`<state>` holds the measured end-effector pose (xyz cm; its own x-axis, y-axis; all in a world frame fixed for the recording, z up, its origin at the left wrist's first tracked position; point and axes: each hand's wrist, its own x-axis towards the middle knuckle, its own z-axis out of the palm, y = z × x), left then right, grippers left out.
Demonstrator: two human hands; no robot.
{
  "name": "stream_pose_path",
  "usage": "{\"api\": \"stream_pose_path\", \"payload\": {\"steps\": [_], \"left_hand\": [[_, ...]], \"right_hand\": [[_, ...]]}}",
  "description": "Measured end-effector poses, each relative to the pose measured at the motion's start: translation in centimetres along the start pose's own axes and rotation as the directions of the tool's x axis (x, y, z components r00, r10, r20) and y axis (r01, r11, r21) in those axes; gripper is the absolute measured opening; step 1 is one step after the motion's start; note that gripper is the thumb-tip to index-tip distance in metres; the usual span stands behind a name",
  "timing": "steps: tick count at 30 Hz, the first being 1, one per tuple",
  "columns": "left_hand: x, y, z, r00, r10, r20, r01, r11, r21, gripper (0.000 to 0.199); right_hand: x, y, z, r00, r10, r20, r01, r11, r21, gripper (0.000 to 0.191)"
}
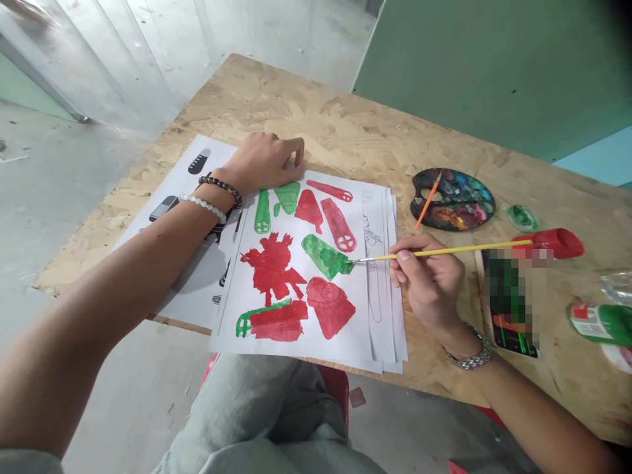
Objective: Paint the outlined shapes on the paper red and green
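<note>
My right hand [429,280] pinches a yellow-handled paintbrush [474,249]. The brush tip touches a green-painted shape on the top sheet of paper [232,276], which carries several red and green painted figures. My left hand [269,159] rests at the sheet's upper left edge, fingers loosely bent, thumb and index apart, with nothing held. Under its wrist lies another sheet [197,174] printed with black and grey shapes. More sheets [395,296] with line drawings stick out beneath the painted one on its right side.
On the wooden table [296,112] lies a dark paint palette [474,191] with an orange brush [428,199] across it. A small green paint lid [522,217], a red paint container [563,243], a phone [516,342] and a green paint bottle [607,322] are at right.
</note>
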<state>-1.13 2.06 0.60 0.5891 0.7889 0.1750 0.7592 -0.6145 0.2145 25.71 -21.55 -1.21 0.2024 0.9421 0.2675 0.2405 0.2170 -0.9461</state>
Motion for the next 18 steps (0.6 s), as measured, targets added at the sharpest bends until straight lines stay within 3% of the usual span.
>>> {"api": "stream_pose_path", "payload": {"steps": [6, 11, 18], "left_hand": [[-0.01, -0.19, 0.05, 1.0, 0.011, -0.005, -0.011, 1.0, 0.001, 0.041], [0.21, -0.37, 0.48, 1.0, 0.011, -0.02, -0.011, 1.0, 0.004, 0.038], [0.32, -0.31, 0.7, 0.998, -0.017, -0.058, 0.018, 0.999, 0.026, 0.031]], "right_hand": [[0.05, -0.04, 0.11, 1.0, -0.001, 0.008, 0.001, 1.0, 0.022, 0.019], [0.13, 0.08, 0.05, 0.995, -0.009, -0.095, 0.017, 0.996, 0.092, 0.013], [0.54, -0.03, -0.21, 0.985, 0.017, -0.17, 0.009, 0.989, 0.151, 0.017]]}}
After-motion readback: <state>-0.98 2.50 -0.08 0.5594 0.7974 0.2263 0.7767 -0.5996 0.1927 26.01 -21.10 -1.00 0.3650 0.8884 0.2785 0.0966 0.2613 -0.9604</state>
